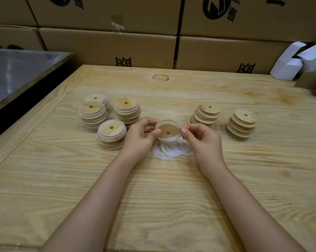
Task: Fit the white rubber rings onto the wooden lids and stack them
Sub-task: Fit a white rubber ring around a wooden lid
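Note:
A round wooden lid (169,131) with a small centre hole is held above the table between both hands. A white rubber ring (170,139) is stretched around its rim. My left hand (141,135) pinches the lid's left edge. My right hand (200,138) pinches the ring at the right edge. A loose pile of white rings (169,151) lies on the table just below. Several stacks of ringed lids (112,134) stand to the left. Two stacks of bare lids (241,123) stand to the right.
The wooden table (153,197) has a raised border along its left and far edges. Cardboard boxes (117,46) wall off the back. A metal tray (17,70) sits far left. White cartons (297,59) lie at the far right.

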### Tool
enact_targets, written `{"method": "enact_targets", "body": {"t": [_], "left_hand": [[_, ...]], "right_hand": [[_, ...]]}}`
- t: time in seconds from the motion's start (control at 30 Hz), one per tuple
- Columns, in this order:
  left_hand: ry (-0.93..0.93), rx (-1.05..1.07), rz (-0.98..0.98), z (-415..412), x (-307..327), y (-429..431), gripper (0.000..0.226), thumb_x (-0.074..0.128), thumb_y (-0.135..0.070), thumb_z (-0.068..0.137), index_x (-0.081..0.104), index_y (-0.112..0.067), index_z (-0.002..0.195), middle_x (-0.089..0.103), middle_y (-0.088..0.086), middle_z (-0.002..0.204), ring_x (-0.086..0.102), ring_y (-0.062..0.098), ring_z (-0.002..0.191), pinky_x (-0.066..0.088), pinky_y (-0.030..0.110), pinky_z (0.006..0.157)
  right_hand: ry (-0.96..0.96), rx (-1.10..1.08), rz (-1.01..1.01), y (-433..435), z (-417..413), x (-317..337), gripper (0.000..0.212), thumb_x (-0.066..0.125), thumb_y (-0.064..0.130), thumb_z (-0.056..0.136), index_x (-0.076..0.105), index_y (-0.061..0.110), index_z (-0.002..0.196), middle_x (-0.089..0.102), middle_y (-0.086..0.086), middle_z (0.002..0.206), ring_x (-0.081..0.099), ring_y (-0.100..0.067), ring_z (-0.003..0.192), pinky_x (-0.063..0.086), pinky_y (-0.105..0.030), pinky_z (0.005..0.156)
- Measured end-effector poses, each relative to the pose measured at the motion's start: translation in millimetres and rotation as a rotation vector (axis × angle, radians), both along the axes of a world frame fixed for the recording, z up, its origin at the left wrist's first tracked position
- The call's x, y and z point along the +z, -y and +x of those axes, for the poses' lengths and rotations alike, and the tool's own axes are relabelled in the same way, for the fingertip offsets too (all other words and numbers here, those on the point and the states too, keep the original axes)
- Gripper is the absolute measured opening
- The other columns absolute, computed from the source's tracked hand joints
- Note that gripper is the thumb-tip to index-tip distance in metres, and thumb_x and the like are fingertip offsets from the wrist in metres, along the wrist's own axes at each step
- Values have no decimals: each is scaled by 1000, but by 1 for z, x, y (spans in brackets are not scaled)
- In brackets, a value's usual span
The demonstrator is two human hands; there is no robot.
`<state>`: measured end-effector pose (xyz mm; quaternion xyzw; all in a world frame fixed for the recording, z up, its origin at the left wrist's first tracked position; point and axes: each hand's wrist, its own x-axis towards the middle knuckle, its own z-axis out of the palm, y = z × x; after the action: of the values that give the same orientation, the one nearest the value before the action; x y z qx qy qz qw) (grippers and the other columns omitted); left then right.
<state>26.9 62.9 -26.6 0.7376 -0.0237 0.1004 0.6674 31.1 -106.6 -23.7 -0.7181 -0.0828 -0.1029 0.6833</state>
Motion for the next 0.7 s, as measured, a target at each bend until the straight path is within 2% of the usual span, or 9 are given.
{"method": "enact_targets", "body": {"t": [0.1, 0.23, 0.47, 0.6, 0.7], "left_hand": [[-23, -8, -103, -2, 1, 2, 23, 56, 4, 90, 60, -18, 94, 70, 0, 87, 67, 9, 78, 55, 29, 76], [-50, -35, -202, -4, 4, 4, 20, 54, 5, 90, 59, -13, 95, 69, 5, 87, 67, 17, 81, 55, 38, 81], [-95, -109, -331, -7, 9, 10, 15, 48, 5, 93, 53, -7, 101, 65, 10, 94, 65, 21, 86, 57, 32, 79], [-84, -153, -438, -8, 12, 11, 13, 43, 3, 95, 47, -4, 106, 64, 13, 102, 64, 24, 95, 57, 32, 83], [-67, -171, -394, -8, 13, 13, 16, 43, 5, 95, 43, -2, 110, 64, 14, 100, 64, 23, 96, 56, 29, 84]], "right_hand": [[7, 21, 39, -1, -2, 3, 16, 68, 5, 83, 68, 19, 77, 70, 10, 74, 64, -1, 73, 49, -13, 67], [52, 48, 24, -1, -4, 7, 17, 67, 4, 85, 67, 20, 79, 69, 11, 73, 64, -2, 72, 49, -13, 67], [77, 44, 8, -3, -6, 6, 16, 64, 7, 87, 62, 22, 83, 66, 11, 78, 62, -4, 74, 49, -17, 70], [97, -38, -112, -7, -8, 1, 19, 64, 8, 86, 59, 25, 79, 63, 13, 74, 58, -1, 69, 47, -19, 68], [144, -90, -57, -7, -9, 4, 18, 66, 11, 85, 60, 27, 83, 64, 15, 78, 60, -2, 75, 47, -18, 71]]}}
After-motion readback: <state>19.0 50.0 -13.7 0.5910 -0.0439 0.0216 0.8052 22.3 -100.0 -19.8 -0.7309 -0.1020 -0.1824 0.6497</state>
